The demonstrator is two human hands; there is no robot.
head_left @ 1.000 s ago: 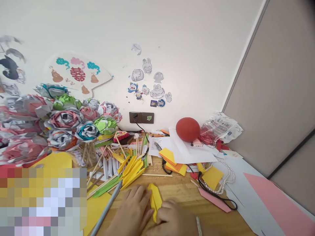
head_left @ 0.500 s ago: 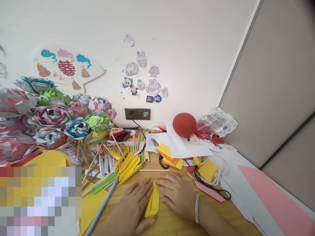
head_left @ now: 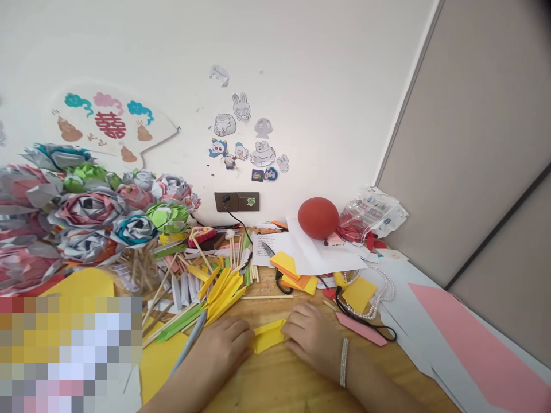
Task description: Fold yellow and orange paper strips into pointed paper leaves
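Note:
A folded yellow paper strip [head_left: 269, 335] lies crosswise between my two hands, low over the wooden table. My left hand [head_left: 230, 343] is closed on its left end, the fingertips curled out of sight. On the right end, my right hand [head_left: 309, 335] pinches the paper with bent fingers; a silvery bracelet circles that wrist. Just beyond my left hand rests a pile of folded yellow strips [head_left: 224, 291]. A thin wooden stick [head_left: 267, 297] lies behind the held paper.
Paper flowers [head_left: 92, 206] crowd the left side. At the back sit a red balloon [head_left: 318, 218], white sheets and orange-yellow papers [head_left: 295, 274]. A pearl string [head_left: 390, 281], a black cord and a pink strip [head_left: 361, 328] lie at right. A grey-blue rod [head_left: 189, 338] lies beside my left forearm.
The yellow paper has turned from pointing away from me to lying crosswise. My hands have gone from flat beside it to gripping its two ends. The view has shifted slightly.

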